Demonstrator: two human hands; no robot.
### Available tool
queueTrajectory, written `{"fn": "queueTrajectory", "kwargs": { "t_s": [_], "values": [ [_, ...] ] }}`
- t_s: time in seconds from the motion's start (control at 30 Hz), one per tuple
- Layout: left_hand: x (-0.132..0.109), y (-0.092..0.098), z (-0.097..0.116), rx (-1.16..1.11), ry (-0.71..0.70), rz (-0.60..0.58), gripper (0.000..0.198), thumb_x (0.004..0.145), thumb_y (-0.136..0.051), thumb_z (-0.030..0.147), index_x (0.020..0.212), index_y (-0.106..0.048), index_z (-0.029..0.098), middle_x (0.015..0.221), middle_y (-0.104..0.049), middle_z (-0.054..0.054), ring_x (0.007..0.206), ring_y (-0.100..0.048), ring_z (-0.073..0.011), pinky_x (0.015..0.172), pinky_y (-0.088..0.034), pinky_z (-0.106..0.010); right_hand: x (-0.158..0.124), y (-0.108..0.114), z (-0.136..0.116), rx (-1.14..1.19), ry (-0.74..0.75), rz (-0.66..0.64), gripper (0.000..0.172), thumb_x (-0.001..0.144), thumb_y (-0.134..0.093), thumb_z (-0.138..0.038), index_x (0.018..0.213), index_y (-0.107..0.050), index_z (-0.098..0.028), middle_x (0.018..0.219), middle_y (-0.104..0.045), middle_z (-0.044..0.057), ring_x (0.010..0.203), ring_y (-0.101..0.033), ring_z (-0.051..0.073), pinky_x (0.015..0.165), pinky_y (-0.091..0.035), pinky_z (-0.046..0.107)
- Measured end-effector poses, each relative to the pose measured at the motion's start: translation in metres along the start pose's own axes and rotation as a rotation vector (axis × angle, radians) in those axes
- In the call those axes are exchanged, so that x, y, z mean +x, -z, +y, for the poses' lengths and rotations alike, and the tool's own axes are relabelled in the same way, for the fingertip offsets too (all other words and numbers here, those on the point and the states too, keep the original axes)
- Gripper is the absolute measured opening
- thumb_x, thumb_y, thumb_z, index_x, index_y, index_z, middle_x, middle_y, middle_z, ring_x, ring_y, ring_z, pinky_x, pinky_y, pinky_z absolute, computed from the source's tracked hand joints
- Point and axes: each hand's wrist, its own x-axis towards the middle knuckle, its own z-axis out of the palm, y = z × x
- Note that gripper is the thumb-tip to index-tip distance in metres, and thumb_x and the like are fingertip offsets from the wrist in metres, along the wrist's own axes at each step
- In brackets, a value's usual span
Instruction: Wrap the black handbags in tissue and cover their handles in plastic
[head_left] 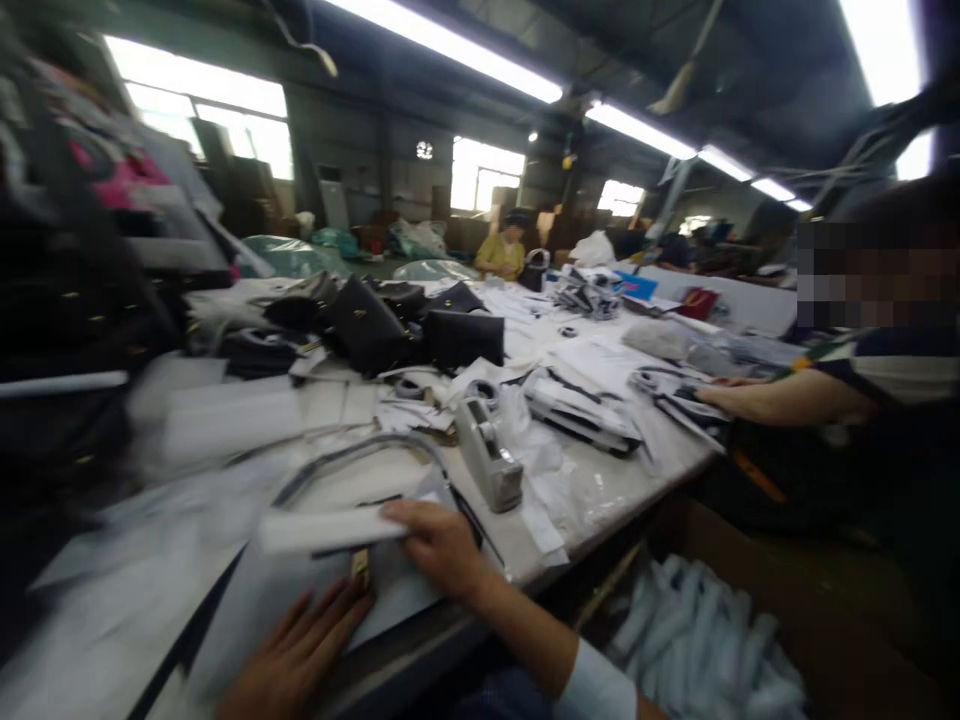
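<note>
A handbag lies on the table right before me, its front covered by a pale sheet and its strap arched on the far side. My right hand pinches the end of a white foam strip, which stretches leftward across the top of the bag. My left hand rests on the sheet with its fingers stretched out, the fingertips beside a gold clasp. Blur hides the finer detail around both hands.
A grey tape dispenser stands just beyond my right hand. Black bags are heaped farther back. Wrapped pieces lie to the right, near a co-worker's arm. Below the table edge sits a pile of pale rolls.
</note>
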Motion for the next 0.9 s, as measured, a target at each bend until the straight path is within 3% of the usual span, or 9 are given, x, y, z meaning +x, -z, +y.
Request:
{"fn": "queueTrajectory", "kwargs": {
  "t_s": [0.03,0.13,0.2,0.3,0.5,0.7,0.9],
  "values": [
    [-0.003,-0.001,-0.002,0.061,-0.070,-0.035,0.070,0.086,-0.035,0.001,0.147,-0.038,0.034,0.143,-0.054,0.002,0.124,-0.058,-0.0152,0.106,-0.046,-0.032,0.004,0.007,-0.006,0.007,-0.034,0.040,0.043,0.090,-0.047,-0.013,0.129,-0.062,-0.026,0.130,-0.065,-0.001,0.123,-0.059,0.013,0.110,-0.043,0.028],
    [-0.006,-0.001,-0.005,0.155,-0.052,-0.097,0.060,0.091,-0.037,0.003,0.146,-0.041,0.027,0.144,-0.052,-0.002,0.129,-0.052,-0.0174,0.109,-0.043,-0.037,0.016,0.024,-0.024,-0.111,0.032,0.051,0.047,0.093,-0.044,-0.013,0.136,-0.057,-0.029,0.136,-0.061,0.000,0.127,-0.055,0.015,0.110,-0.044,0.030],
    [-0.006,0.000,-0.003,0.159,-0.034,-0.098,0.057,0.093,-0.037,0.005,0.146,-0.041,0.026,0.144,-0.052,-0.002,0.131,-0.051,-0.0187,0.109,-0.043,-0.040,0.017,0.027,-0.033,-0.229,0.157,-0.046,0.050,0.094,-0.044,-0.012,0.138,-0.054,-0.033,0.139,-0.058,-0.002,0.130,-0.052,0.014,0.112,-0.042,0.030],
    [-0.009,-0.002,0.003,0.109,0.022,-0.101,0.058,0.092,-0.039,0.005,0.145,-0.041,0.028,0.141,-0.056,-0.001,0.124,-0.058,-0.0184,0.102,-0.049,-0.036,0.008,0.019,-0.034,-0.394,0.286,-0.215,0.050,0.096,-0.044,-0.013,0.141,-0.050,-0.035,0.143,-0.054,-0.003,0.135,-0.047,0.017,0.115,-0.038,0.035],
    [-0.026,-0.015,0.001,0.019,0.104,-0.008,0.056,0.086,-0.042,0.003,0.134,-0.058,0.027,0.119,-0.071,-0.004,0.099,-0.072,-0.0208,0.087,-0.058,-0.031,-0.015,-0.002,-0.010,-0.500,0.304,-0.473,0.065,0.089,-0.046,-0.007,0.146,-0.041,-0.038,0.153,-0.040,-0.007,0.144,-0.032,0.023,0.120,-0.027,0.050],
    [-0.016,0.002,0.002,-0.075,0.133,-0.025,0.033,0.095,-0.051,0.025,0.126,-0.064,0.023,0.109,-0.075,-0.007,0.093,-0.073,-0.0198,0.086,-0.058,-0.028,-0.023,-0.003,-0.011,-0.484,0.251,-0.430,0.072,0.083,-0.044,-0.003,0.147,-0.040,-0.035,0.154,-0.039,-0.005,0.145,-0.030,0.021,0.121,-0.025,0.047],
    [0.012,0.027,-0.009,0.024,0.056,-0.191,0.054,0.088,-0.060,0.015,0.138,-0.052,0.033,0.129,-0.066,-0.004,0.113,-0.066,-0.0268,0.098,-0.052,-0.042,-0.024,-0.003,-0.008,-0.395,0.228,-0.320,0.063,0.085,-0.040,-0.003,0.143,-0.047,-0.029,0.148,-0.049,0.000,0.142,-0.037,0.018,0.118,-0.031,0.044]
  ]
}}
